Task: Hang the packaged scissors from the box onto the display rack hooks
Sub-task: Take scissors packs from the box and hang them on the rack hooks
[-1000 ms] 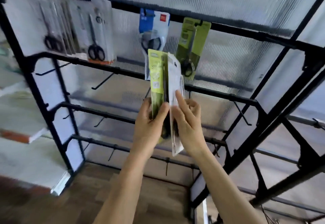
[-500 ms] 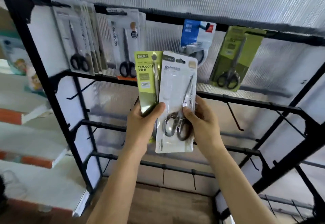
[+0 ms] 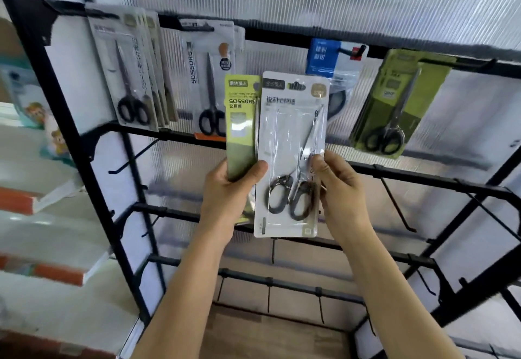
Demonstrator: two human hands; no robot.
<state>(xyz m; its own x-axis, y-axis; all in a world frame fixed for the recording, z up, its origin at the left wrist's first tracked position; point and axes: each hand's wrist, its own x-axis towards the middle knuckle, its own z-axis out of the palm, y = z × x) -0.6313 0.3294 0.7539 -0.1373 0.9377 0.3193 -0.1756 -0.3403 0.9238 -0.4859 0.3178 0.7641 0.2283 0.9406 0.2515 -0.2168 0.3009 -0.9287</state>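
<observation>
I hold two scissor packs up in front of the black display rack. My left hand grips the lower part of a green pack marked SCISSORS. My right hand pinches the right edge of a white pack with grey-handled scissors, which overlaps the green one. On the top bar hang several white packs, another white pack, a blue-topped pack and a green pack. The box is out of view.
Bare black hooks stick out from the lower bars on both sides. A ribbed translucent panel backs the rack. White shelves with orange edges stand at the left. Wooden floor shows below.
The view has swung so the rack shifted right and down in frame. The white pack turned from edge-on to face me and now sits higher, beside the green pack.
</observation>
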